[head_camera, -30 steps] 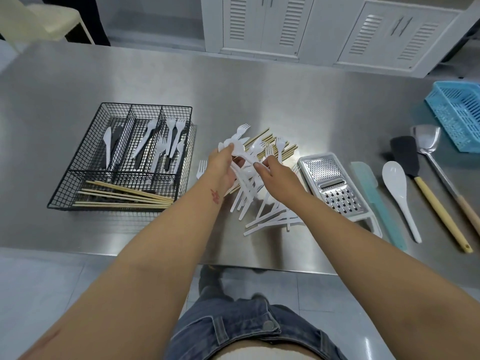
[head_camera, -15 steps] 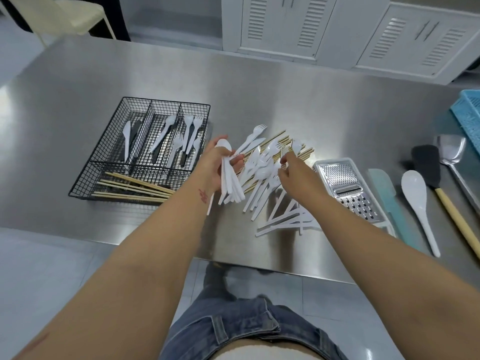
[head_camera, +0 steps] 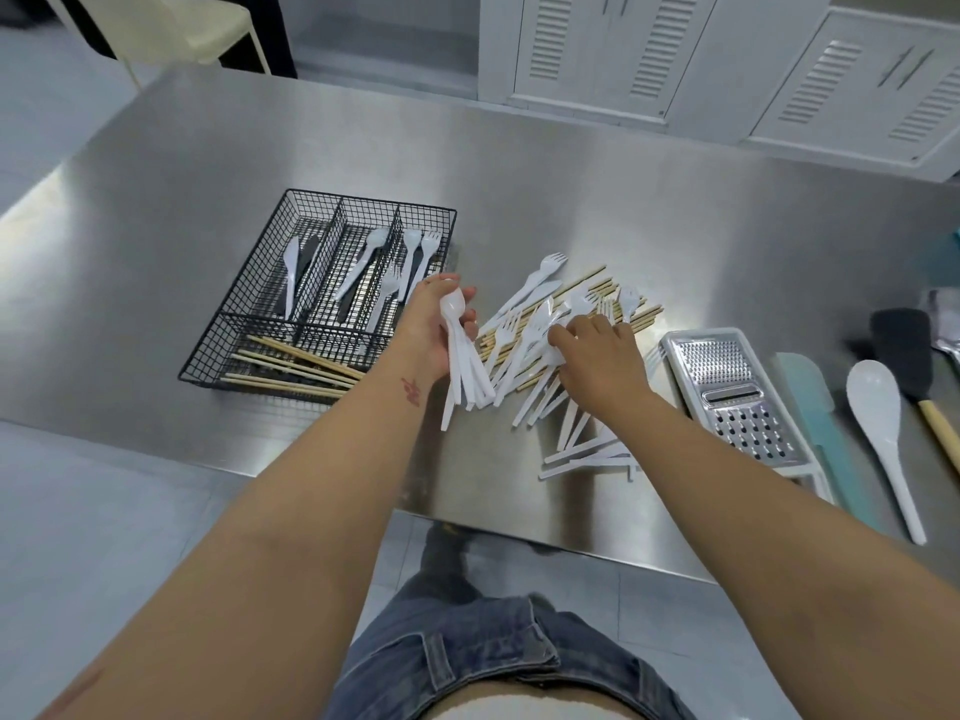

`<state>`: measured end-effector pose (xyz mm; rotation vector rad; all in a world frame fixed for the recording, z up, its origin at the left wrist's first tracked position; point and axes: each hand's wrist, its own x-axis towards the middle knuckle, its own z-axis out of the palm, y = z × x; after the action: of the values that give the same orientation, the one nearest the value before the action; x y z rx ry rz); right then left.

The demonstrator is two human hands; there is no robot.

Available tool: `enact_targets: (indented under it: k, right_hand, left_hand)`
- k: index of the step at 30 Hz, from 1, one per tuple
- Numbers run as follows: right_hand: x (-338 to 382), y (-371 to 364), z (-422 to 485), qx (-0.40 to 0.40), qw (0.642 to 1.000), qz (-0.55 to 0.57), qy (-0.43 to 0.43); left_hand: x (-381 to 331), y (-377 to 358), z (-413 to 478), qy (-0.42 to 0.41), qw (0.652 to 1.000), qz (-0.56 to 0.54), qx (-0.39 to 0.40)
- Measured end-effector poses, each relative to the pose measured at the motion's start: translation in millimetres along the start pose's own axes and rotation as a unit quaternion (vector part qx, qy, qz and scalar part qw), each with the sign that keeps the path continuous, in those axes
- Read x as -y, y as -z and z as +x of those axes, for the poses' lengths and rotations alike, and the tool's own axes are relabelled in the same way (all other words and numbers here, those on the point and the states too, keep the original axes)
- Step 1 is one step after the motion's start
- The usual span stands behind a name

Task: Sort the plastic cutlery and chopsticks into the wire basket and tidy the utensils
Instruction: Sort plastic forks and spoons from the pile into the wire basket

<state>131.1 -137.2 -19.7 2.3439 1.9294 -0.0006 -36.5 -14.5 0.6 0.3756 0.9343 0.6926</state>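
Note:
A black wire basket stands on the steel table at the left. Its compartments hold a few white knives, spoons and forks, and its front section holds several wooden chopsticks. My left hand grips a bundle of white plastic spoons just right of the basket. A loose pile of white cutlery lies on more chopsticks in the middle. My right hand reaches into that pile and its fingertips pinch a white plastic piece there.
A metal grater lies right of the pile. Beyond it lie a teal spatula, a white rice spoon, a black spatula with a wooden handle and a metal turner. White cabinets stand behind the table.
My left hand has gathered the spoons into a tight bundle and holds them lower, beside the basket. My right hand has moved left into the pile. The camera has shifted, so everything sits further right.

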Motion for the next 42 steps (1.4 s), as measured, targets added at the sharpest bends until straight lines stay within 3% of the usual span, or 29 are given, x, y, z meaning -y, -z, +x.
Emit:
enact_targets:
  k: [11,15,19,25,31,33,35,39,42]
  right_hand:
    - [2,-5,-1,-0.038,0.998,-0.041,0.003]
    - [-3,-6,3,-0.098,0.994,-0.016,-0.051]
    - [-11,1,9,-0.122,0.977,0.088,-0.148]
    - [-45,14,-5,-0.177,0.886,0.300,-0.308]
    - [-35,27,4,-0.191,0.745,0.540,-0.343]
    - [-33,30,7,-0.183,0.721,0.584,-0.323]
    - [-31,33,8,-0.155,0.722,0.610,-0.288]
    - [-25,33,9,-0.080,0.791,0.568,-0.214]
    - [-22,33,10,-0.070,0.829,0.524,-0.181]
  left_hand:
    - [-17,16,12,0.014,0.998,-0.026,-0.049]
    - [-16,16,11,0.020,0.999,-0.015,-0.048]
    - [-15,13,15,0.003,0.998,0.006,-0.065]
    - [0,-23,17,0.033,0.996,0.083,-0.007]
    - [6,-24,21,0.057,0.994,0.091,-0.011]
    - [10,-26,20,0.079,0.991,0.104,0.001]
    - [16,-30,18,0.093,0.988,0.120,0.026]
    - [27,-42,17,0.133,0.974,0.160,0.093]
    - [36,-51,14,0.154,0.959,0.194,0.140]
